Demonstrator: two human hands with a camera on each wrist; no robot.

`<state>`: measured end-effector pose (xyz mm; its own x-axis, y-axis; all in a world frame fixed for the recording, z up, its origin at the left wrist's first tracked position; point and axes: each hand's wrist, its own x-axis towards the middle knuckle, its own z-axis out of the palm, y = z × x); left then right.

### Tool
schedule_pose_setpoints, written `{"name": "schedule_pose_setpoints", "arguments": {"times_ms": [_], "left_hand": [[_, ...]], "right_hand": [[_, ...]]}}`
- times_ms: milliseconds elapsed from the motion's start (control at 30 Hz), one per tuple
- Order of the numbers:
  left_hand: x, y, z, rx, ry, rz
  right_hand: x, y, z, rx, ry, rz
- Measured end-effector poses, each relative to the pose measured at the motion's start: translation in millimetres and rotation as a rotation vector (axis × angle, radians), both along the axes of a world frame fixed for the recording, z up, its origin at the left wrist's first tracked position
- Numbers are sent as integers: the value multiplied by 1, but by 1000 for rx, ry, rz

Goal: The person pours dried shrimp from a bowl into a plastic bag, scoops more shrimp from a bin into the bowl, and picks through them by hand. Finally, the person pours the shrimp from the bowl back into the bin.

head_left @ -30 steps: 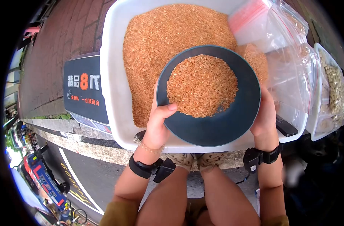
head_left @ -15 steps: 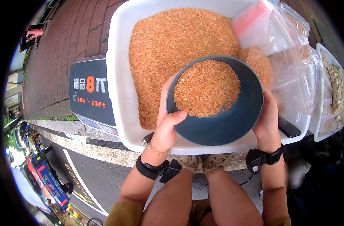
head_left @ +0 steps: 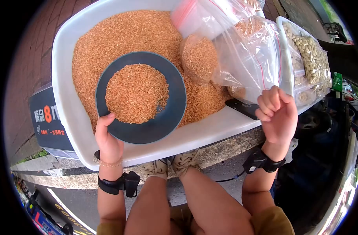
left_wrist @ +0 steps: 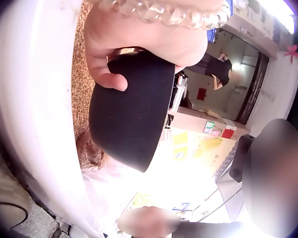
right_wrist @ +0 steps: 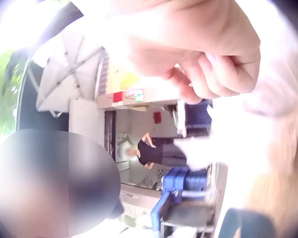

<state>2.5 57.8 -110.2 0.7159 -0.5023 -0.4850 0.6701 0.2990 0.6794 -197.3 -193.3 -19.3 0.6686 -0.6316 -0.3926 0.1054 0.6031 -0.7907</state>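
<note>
My left hand (head_left: 108, 139) grips a dark blue-grey bowl (head_left: 147, 133) by its near left side, the thumb over the rim and the other fingers hidden beneath. Reddish-brown rice grains (head_left: 136, 94) are heaped in the bowl, towards its left side. The left wrist view shows the bowl's dark outer wall (left_wrist: 131, 111) with fingertips curled against it. My right hand (head_left: 279, 113) is off the bowl, its fingers curled inward with nothing visible in them. It is right at the lower edge of a clear zip bag (head_left: 245, 58). In the right wrist view the bowl (right_wrist: 248, 225) shows low down.
A white tub (head_left: 65, 58) holds loose rice (head_left: 124, 31), bags and a black flat object (head_left: 241, 108). Another tray (head_left: 283, 25) with bagged pale pieces (head_left: 312, 51) stands to the right. A black printed box (head_left: 49, 121) sits at left. A person (right_wrist: 151, 151) stands in the background.
My right hand has let go of the bowl and moved right, its fingers curling. The left hand alone now holds the bowl. The head view has swung right.
</note>
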Motion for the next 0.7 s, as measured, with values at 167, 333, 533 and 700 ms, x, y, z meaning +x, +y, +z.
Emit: {"name": "schedule_pose_setpoints", "arguments": {"times_ms": [167, 333, 533, 700], "left_hand": [[0, -2, 3, -37, -1, -47], [-1, -7, 11, -51, 19, -46], [0, -1, 6, -47, 27, -11], [0, 0, 8, -88, 69, -62]], "right_hand": [[-27, -41, -3, -518, 659, -133], [-25, -49, -39, -844, 1034, 123], [-26, -54, -50, -1029, 1123, 192], [-21, -53, -47, -953, 1131, 180]]}}
